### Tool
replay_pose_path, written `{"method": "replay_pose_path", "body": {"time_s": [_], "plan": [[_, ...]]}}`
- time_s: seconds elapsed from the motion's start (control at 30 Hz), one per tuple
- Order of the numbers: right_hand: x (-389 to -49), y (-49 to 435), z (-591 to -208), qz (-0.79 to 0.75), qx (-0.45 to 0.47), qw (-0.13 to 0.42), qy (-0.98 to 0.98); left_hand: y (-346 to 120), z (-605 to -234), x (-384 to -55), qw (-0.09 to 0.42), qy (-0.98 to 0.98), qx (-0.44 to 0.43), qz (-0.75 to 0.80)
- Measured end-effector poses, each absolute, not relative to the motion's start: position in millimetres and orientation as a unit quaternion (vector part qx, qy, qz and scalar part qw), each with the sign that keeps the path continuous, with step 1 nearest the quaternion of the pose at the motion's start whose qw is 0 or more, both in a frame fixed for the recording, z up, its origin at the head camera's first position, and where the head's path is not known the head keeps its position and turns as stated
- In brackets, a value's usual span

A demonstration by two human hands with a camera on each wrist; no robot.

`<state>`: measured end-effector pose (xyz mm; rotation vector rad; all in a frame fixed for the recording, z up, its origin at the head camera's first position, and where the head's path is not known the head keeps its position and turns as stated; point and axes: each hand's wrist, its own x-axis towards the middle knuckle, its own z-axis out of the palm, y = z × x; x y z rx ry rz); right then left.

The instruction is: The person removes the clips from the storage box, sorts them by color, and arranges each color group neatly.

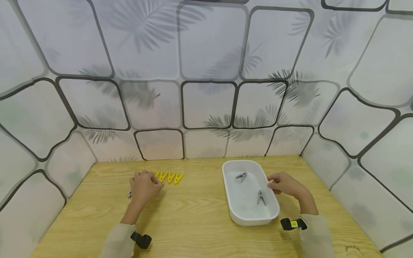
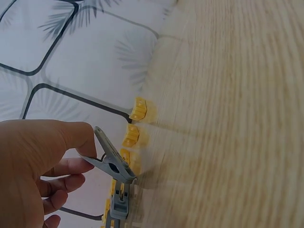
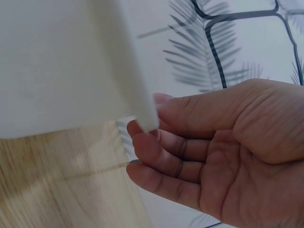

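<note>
My left hand (image 1: 143, 188) is at the left of the table and pinches a grey clothespin (image 2: 113, 161) between thumb and index finger. The other fingers are loosely bent below it. Another grey clothespin (image 2: 120, 205) stands just past the held one; in the head view the hand mostly hides it. Several yellow clothespins (image 1: 170, 177) form a row beside that hand. On the right, my right hand (image 1: 287, 184) pinches the side rim of a white plastic tray (image 1: 243, 206), thumb above and fingers under it. Inside lie two grey clothespins, one farther back (image 1: 241, 176) and one nearer (image 1: 260, 197).
The wood-grain table (image 1: 187, 222) carries all these things. A patterned cloth wall (image 1: 208, 104) encloses its back and both sides. Between the yellow row and the tray lies a stretch of tabletop.
</note>
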<state>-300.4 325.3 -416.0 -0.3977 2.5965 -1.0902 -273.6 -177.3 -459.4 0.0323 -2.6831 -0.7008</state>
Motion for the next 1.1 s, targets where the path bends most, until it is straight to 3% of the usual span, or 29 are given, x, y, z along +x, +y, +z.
{"method": "replay_pose_path", "body": {"time_s": [0.3, 1.1], "plan": [[-300, 326, -415, -0.384, -0.139, 0.146, 0.901, -178, -466, -284, 0.158, -0.956, 0.034, -0.245], [-299, 324, -413, -0.377, -0.126, 0.148, 0.906, -180, -471, -294, 0.158, -0.958, 0.048, -0.233]]}}
